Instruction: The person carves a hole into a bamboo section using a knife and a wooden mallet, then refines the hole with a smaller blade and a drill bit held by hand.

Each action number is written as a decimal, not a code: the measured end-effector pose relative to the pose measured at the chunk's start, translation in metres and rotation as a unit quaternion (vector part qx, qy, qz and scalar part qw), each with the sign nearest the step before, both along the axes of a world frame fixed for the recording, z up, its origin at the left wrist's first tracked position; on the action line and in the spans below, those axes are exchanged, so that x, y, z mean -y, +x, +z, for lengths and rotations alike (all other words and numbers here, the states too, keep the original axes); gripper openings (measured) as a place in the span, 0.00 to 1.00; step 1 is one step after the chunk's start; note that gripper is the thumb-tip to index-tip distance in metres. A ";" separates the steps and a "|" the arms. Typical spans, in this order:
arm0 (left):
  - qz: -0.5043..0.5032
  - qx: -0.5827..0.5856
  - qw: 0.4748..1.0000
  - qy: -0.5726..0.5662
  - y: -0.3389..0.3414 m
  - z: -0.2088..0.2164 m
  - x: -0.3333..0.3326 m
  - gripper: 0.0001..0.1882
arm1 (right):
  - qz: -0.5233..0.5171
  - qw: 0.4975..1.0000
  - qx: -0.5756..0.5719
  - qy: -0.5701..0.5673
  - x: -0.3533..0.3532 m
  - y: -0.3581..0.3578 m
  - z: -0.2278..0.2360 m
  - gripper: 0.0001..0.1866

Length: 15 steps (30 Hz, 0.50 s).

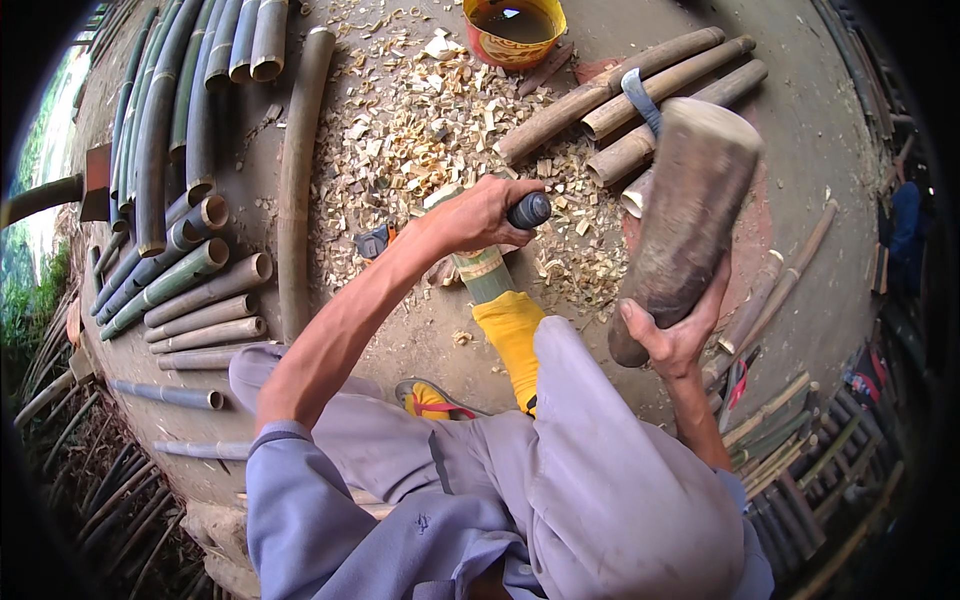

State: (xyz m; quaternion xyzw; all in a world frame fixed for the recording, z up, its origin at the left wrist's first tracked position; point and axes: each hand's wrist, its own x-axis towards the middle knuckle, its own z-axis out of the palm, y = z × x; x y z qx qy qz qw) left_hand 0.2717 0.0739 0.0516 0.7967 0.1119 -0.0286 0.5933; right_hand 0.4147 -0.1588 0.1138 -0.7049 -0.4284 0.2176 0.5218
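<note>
My left hand (492, 212) is closed around a tool with a dark rounded handle (530, 210); its working end is hidden beneath the hand. Below that hand lies a thick greenish bamboo piece (486, 277), its near end against my foot in a yellow sock (512, 330). On the right, my right hand (680, 330) grips a heavy wooden club (695, 205) by its narrower lower part, the broad pale end raised up and away from the bamboo. A black and orange object (376, 241) rests on the ground left of the bamboo, partly behind my left forearm.
Pale wood chips (400, 130) cover the ground ahead. A yellow and red bucket (513, 35) of dark liquid stands at the far side. Cut bamboo lengths (610, 95) lie at the far right, more bamboo poles (185, 255) at left. One long pole (300, 180) lies beside the chips.
</note>
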 end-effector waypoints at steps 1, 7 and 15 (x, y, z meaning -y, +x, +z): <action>-0.011 -0.008 1.000 -0.005 0.001 0.000 0.000 0.16 | -0.011 1.000 0.010 0.022 0.007 -0.003 -0.006 0.57; -0.099 -0.060 0.992 0.041 -0.024 -0.013 0.009 0.16 | 0.165 0.964 0.038 -0.204 -0.009 -0.016 0.000 0.54; -0.044 0.129 0.987 0.088 -0.059 -0.008 0.021 0.21 | 0.203 0.976 0.077 -0.034 0.006 -0.030 -0.020 0.48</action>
